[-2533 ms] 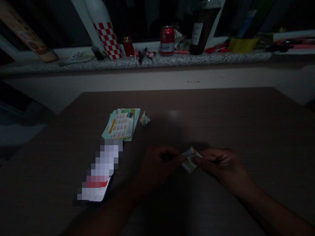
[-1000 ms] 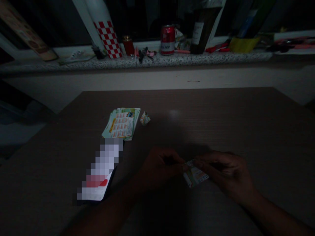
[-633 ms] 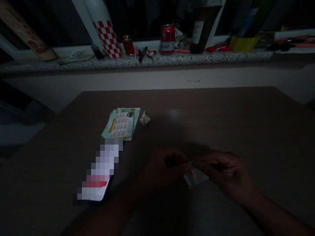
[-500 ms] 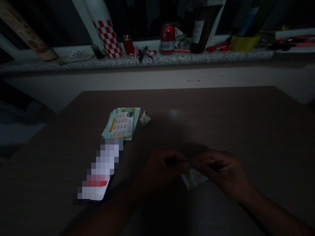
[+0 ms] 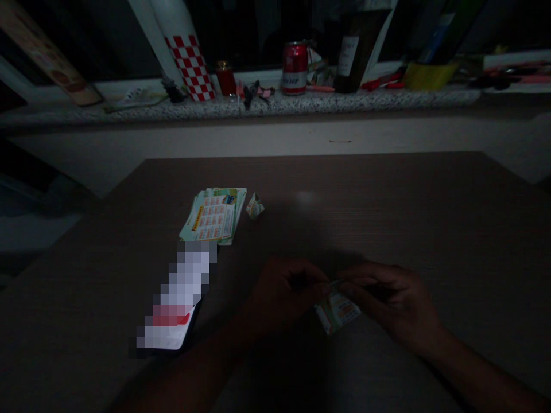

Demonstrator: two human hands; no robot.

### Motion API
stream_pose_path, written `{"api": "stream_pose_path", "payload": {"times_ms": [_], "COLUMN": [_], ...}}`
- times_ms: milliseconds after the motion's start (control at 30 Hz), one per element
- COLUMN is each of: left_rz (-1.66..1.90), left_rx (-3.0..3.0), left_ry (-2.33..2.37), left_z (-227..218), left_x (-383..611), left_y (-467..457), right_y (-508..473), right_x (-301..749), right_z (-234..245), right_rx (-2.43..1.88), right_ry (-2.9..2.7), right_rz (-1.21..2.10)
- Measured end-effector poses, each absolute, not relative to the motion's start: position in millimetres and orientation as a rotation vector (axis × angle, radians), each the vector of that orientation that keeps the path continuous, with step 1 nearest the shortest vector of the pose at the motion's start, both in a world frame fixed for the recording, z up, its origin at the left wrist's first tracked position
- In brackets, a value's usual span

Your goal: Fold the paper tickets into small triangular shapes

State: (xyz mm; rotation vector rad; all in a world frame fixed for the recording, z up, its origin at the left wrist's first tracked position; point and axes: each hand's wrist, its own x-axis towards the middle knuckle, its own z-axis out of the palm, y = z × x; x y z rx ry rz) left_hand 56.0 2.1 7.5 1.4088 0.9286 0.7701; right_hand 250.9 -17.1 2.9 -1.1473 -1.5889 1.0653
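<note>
Both hands pinch the top edge of a small printed paper [image 5: 338, 312], held just over the dark wooden table [image 5: 422, 212]. My left hand [image 5: 290, 292] grips its upper left part between thumb and fingers. On the other side, my right hand [image 5: 390, 292] has thumb and fingers closed on the upper right part. The fingertips nearly meet and hide the paper's top edge. Farther off lies a stack of printed paper sheets [image 5: 213, 218], and beside it a small folded paper shape [image 5: 255, 206] with pointed corners.
A lit phone [image 5: 174, 338], its screen partly blurred, lies left of my left hand. On the granite window sill [image 5: 267, 109] stand a checkered bottle [image 5: 191, 69], a red can [image 5: 295, 69], a dark cup [image 5: 350, 51] and a yellow container [image 5: 430, 74]. The room is dim.
The hands keep nearly the same pinch on the paper. Slightly more of the paper shows below the fingertips, and the whole view has shifted a little.
</note>
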Motion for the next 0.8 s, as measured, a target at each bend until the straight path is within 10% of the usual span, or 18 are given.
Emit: {"api": "stream_pose_path", "payload": {"times_ms": [800], "left_rz": [0.903], "left_rx": [1.406], "left_ry": [1.082], "left_z": [5.5], "left_x": [59.2], "left_y": [1.9], "right_y": [-12.8], "right_x": [256.4], "right_z": [1.3], "right_rx": [-1.195], "right_ry": [-1.506], "right_rz": [1.251]}}
